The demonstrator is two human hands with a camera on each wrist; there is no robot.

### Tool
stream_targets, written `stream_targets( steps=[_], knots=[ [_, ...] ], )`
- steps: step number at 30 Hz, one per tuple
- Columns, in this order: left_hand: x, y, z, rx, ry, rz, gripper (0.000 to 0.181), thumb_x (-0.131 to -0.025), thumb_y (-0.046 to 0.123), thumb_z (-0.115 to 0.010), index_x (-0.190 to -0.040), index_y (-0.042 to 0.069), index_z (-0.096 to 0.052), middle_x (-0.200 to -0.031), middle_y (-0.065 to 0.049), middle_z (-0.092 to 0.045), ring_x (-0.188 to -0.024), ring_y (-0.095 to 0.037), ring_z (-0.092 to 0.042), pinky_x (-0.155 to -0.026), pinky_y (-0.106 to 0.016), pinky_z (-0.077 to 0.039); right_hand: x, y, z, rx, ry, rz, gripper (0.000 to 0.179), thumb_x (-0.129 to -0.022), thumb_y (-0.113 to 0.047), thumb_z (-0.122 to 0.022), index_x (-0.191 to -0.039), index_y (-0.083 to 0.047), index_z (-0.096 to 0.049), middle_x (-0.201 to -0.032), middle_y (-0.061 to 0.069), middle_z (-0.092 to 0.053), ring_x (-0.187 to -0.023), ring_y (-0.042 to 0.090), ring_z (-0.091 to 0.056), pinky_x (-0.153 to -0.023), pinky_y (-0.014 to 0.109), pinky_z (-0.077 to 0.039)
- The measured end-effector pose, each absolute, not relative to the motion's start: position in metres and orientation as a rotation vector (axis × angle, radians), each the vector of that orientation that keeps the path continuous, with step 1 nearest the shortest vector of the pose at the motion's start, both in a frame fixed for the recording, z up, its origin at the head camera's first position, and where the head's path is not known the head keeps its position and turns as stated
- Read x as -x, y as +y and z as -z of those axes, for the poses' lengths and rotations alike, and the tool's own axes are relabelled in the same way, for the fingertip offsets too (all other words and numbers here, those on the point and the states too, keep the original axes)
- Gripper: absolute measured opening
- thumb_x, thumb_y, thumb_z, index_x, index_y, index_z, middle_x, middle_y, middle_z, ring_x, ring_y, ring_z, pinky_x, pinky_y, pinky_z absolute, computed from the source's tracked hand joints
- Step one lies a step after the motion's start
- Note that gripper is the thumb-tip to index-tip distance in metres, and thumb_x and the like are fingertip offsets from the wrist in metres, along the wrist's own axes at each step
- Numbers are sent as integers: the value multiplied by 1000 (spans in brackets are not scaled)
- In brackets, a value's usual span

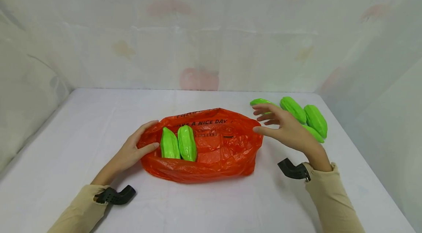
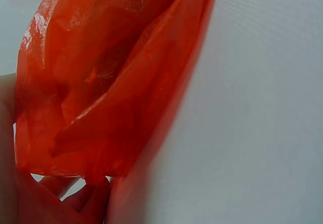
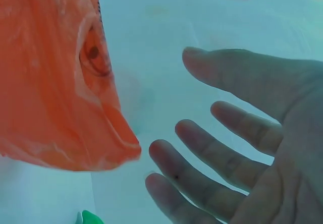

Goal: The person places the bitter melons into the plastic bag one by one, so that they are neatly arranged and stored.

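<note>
A red plastic bag (image 1: 214, 169) with black print lies with its mouth spread wide. Two bright green, ridged star fruits, one at the left (image 1: 170, 144) and one beside it (image 1: 187, 143), lie in its left half. My left hand (image 1: 133, 148) holds the bag's left end, the thumb over the front of the opening and the fingers behind. In the left wrist view, fingers (image 2: 91, 199) curl at the bag's bunched end. My right hand (image 1: 283, 126) is by the bag's right end, fingers spread and holding nothing; the right wrist view shows them apart from the plastic.
Several more green star fruits (image 1: 315, 121) lie together at the right rear of the white table (image 1: 197, 207), partly behind my right hand. A pale patterned cloth (image 1: 250, 53) hangs behind and at the sides. Black camera mounts (image 1: 115, 195) sit at both wrists.
</note>
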State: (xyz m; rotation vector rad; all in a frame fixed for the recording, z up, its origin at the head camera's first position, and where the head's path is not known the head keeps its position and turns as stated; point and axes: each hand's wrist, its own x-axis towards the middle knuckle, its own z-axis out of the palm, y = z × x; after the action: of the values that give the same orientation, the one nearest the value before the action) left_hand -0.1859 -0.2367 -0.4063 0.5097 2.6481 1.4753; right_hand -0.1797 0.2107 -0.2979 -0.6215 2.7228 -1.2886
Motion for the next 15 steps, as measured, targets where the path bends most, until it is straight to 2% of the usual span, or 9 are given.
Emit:
stream_targets(
  steps=[3,5,9,11,13,15],
  knots=[
    [186,-236,406,-501,2663,-1452,65,-98,23,-62,-155,22,-31,-156,-11,-39,-137,-19,-40,-109,-60,-36,181,216,297,596,2725,1255,56,-90,-23,-74,-140,-15,-50,-130,8,-61,-118,30,-61,-100,50,-49],
    [186,-236,406,-499,2667,-1444,65,-98,23,-62,-155,21,-31,-156,-11,-39,-136,-18,-40,-109,-59,-36,182,219,298,576,2730,1239,55,-90,-24,-74,-139,-14,-51,-130,8,-61,-118,30,-61,-99,50,-49],
    [185,-236,405,-509,2659,-1456,66,-97,22,-62,-155,17,-31,-156,-13,-38,-138,-31,-38,-109,-63,-34,186,226,300,542,2735,1223,53,-90,-26,-74,-137,-15,-52,-129,6,-62,-118,26,-61,-99,49,-49],
    [185,-236,405,-515,2657,-1463,66,-97,22,-63,-155,15,-31,-156,-13,-38,-138,-33,-37,-110,-64,-33,188,229,302,541,2736,1230,52,-90,-25,-74,-136,-14,-53,-129,7,-63,-117,27,-61,-99,49,-50],
    [185,-236,405,-514,2660,-1459,65,-97,22,-62,-155,17,-31,-156,-12,-39,-138,-25,-39,-110,-64,-33,190,233,304,536,2737,1236,52,-90,-24,-74,-136,-12,-54,-130,9,-62,-117,28,-61,-99,50,-50],
    [185,-236,405,-513,2668,-1449,65,-98,22,-62,-155,19,-31,-156,-11,-39,-135,-11,-39,-109,-62,-34,192,237,305,521,2748,1237,52,-90,-23,-74,-136,-10,-54,-130,11,-62,-118,31,-62,-99,48,-51]
  ],
)
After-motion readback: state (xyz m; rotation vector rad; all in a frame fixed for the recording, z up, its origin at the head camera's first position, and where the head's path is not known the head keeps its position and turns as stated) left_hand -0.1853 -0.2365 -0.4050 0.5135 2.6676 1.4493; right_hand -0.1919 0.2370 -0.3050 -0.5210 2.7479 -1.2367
